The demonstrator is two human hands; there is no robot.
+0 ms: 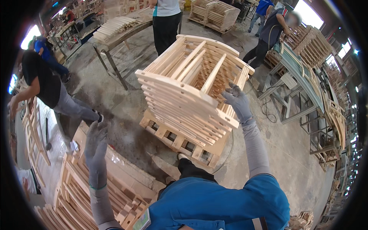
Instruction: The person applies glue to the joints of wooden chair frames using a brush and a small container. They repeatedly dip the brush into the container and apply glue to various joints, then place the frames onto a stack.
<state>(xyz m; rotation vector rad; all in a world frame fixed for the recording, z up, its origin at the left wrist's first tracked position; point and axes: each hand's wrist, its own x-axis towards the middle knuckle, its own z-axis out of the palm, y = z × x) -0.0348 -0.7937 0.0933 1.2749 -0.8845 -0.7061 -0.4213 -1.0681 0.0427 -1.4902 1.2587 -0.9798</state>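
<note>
A tall stack of pale wooden frames, with curved end rails and slats between, sits in front of me on a wooden pallet. My right hand, in a grey glove, is at the stack's right side, fingers loosely bent and apart. Whether its fingertips touch the top frame, I cannot tell. My left hand, also gloved, is raised on the left with its fingers stretched out and nothing in it. Below and beside it, more wooden frames are piled next to a flat board.
A metal-legged table with wooden slats stands beyond the stack. One person works at the left, another stands behind the stack, and a third is at a metal workbench on the right. A cable lies on the floor.
</note>
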